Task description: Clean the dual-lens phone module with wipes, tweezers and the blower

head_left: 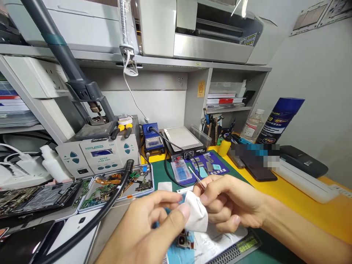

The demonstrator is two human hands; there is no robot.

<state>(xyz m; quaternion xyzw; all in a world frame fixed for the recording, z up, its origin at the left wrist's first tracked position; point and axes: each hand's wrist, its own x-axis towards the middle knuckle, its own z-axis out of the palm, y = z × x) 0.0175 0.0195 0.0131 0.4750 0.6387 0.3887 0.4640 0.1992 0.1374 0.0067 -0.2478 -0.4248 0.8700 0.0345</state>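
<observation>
A small white wiping cloth [198, 216] hangs bunched between my two hands. My left hand [154, 223] has its thumb and fingers curled at the cloth's left edge, pinching it. My right hand [233, 201] is closed around a thin silver pointed tool [195, 175], whose tip points up and left; its kind is unclear. The right fingertips also press against the cloth. Just below the cloth, a small phone camera module [182, 240] lies on a blue and white work surface [211, 244], partly covered by the left hand.
At left, a tray [152, 185] of circuit boards stands before a grey hot-air station [96, 156], with a black hose [104, 209] crossing the foreground. Behind my hands are a heating plate [183, 141] and a blue soldering station [153, 137]. Bottles, a spray can [280, 121] and phones stand right.
</observation>
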